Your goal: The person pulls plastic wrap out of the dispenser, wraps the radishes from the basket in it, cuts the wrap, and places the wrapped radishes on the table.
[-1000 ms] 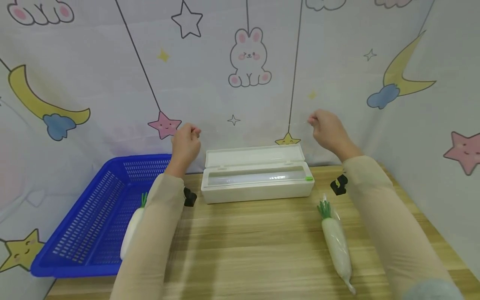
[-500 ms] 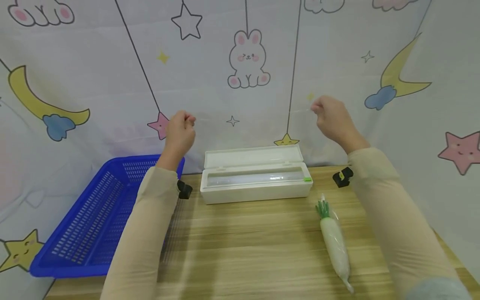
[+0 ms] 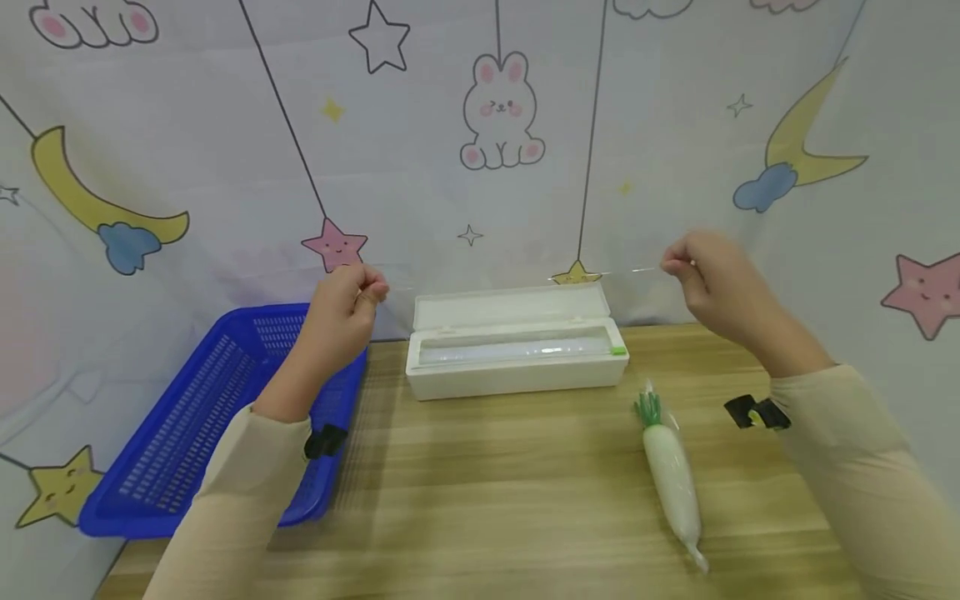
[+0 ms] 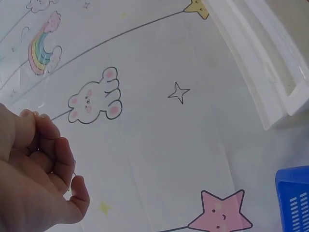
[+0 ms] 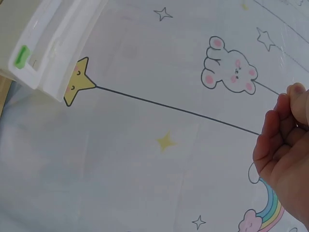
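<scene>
Both hands pinch a clear film that barely shows

Left hand [image 3: 341, 308], at nine o'clock in the head view, and right hand [image 3: 716, 275], at three, are raised with fingers curled and thumb tips pressed toward the index fingers. Between them the clear film [image 3: 643, 269] shows only as thin glints, clearest just beside the right fingertips; its outline and lower edge cannot be made out. Each wrist view cuts its hand off at the frame's edge.

Nearest, the beige sleeves [image 3: 855, 483] run out of the picture at the bottom. On the wooden table [image 3: 487, 508], between four and five o'clock, lies a white radish [image 3: 672, 483], greens toward the back, with clear wrap shining along it and twisted at its tip. At eight o'clock the left arm hides part of a blue basket [image 3: 213, 400]. Just off centre toward five o'clock stands a white box [image 3: 517, 382], lid tilted back, a glossy roll [image 3: 517, 351] inside; the roll's underside is hidden. Behind hangs a printed backdrop [image 3: 420, 183], its upper drawings cropped.
</scene>
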Available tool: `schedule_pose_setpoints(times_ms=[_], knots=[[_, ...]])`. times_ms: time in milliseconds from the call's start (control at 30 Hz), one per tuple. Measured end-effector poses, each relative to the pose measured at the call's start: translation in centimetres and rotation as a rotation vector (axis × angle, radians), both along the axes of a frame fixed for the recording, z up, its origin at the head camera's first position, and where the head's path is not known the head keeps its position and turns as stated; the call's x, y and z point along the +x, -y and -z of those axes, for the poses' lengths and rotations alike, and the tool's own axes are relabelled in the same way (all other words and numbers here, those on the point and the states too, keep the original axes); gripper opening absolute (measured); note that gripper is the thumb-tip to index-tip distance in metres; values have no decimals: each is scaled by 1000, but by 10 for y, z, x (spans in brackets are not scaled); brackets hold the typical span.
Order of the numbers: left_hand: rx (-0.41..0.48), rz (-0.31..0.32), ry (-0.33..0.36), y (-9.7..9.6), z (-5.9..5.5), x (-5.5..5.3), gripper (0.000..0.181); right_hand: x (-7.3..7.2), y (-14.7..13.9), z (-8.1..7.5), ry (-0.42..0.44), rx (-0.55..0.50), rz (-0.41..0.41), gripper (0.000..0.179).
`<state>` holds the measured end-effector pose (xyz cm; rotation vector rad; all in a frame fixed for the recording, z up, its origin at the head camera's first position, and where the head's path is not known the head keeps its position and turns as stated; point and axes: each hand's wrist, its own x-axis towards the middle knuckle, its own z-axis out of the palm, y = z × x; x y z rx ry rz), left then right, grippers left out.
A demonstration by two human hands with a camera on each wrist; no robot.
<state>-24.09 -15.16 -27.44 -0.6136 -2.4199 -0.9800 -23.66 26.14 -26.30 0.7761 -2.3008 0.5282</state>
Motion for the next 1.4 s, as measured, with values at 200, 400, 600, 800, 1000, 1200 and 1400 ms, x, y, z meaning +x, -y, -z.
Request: schedule_pose_setpoints(times_ms=[200,400,600,800,1000,1200,1400], knots=[[-39,71,-153,4,19,33,10,26,-8,20,-119,30,-109,27],[-33,150,-297,6,40,59,16,52,-11,43,-178,15,-176,47],[-55,206,-382,7,63,79,36,79,-11,70,-110,-32,-234,40],[-72,220,-337,10,93,99,30,98,-10,96,-107,-45,-272,36],[-123,194,-242,11,123,119,11,119,-11,127,-32,-72,-286,32],[-202,148,-148,9,148,133,13,130,-13,158,25,-56,-278,30],[-297,113,-161,7,171,136,19,133,-14,189,24,34,-214,36]])
